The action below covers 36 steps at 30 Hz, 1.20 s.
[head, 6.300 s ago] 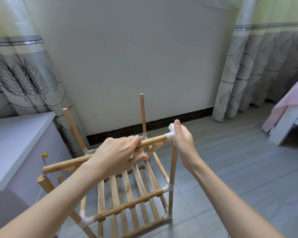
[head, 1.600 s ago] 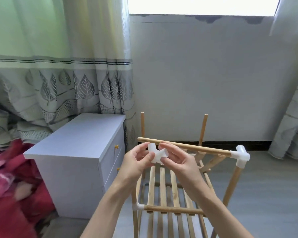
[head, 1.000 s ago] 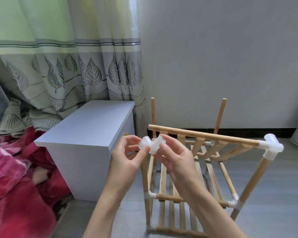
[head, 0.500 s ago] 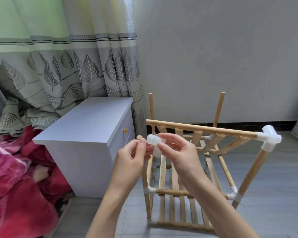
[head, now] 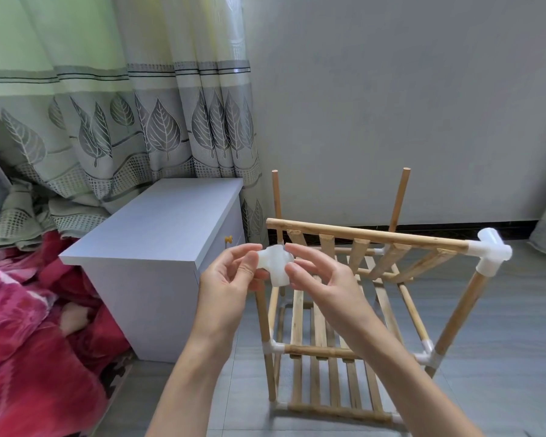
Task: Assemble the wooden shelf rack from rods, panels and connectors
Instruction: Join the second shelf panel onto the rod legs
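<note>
While my left hand and right hand both pinch the white connector between them, I judge this the near-left corner step: next I seat it, probably, on the bare top rail end just beyond my fingers.

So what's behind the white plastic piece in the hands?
Behind the white plastic connector, pinched by the left hand and right hand, stands the wooden slatted rack. Its near left post top is covered by the connector and fingers. Farther back is the grey wall.
</note>
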Each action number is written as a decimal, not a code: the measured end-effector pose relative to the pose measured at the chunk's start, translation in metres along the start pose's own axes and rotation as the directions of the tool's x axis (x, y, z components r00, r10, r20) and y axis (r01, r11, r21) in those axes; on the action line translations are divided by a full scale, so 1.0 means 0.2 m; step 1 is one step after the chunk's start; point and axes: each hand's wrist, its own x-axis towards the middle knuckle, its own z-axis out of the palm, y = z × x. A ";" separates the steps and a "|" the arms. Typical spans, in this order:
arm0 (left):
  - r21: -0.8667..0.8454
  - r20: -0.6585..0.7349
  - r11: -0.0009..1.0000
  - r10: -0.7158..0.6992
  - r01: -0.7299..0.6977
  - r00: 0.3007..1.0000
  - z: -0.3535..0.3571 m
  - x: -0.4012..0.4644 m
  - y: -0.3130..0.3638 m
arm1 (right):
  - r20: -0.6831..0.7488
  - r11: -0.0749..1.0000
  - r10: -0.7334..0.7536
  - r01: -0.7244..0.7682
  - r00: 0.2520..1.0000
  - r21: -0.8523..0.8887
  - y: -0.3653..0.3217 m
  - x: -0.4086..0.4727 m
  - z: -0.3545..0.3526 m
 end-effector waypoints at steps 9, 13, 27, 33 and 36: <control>-0.076 -0.094 0.995 -0.067 0.060 0.993 0.01 0.00 -0.01 | -0.054 0.994 -0.018 0.024 0.998 0.103 0.01 0.01 0.04; 0.120 -0.006 0.993 0.016 -0.015 1.000 -0.01 0.00 -0.01 | -0.121 0.975 -0.027 0.053 0.992 0.216 -0.01 0.03 0.04; 0.424 -0.130 0.875 0.313 -0.233 0.941 -0.07 0.19 -0.05 | -0.287 0.955 -0.268 0.215 0.920 -0.203 -0.01 0.19 0.03; 0.427 -0.051 0.869 0.300 -0.251 0.952 -0.03 0.23 -0.04 | -0.170 0.637 -0.584 0.317 0.794 -0.703 0.00 0.28 -0.06; 0.459 0.001 0.852 0.282 -0.250 0.960 -0.03 0.23 -0.05 | -0.065 0.536 -0.458 0.217 0.887 -0.816 -0.02 0.35 -0.08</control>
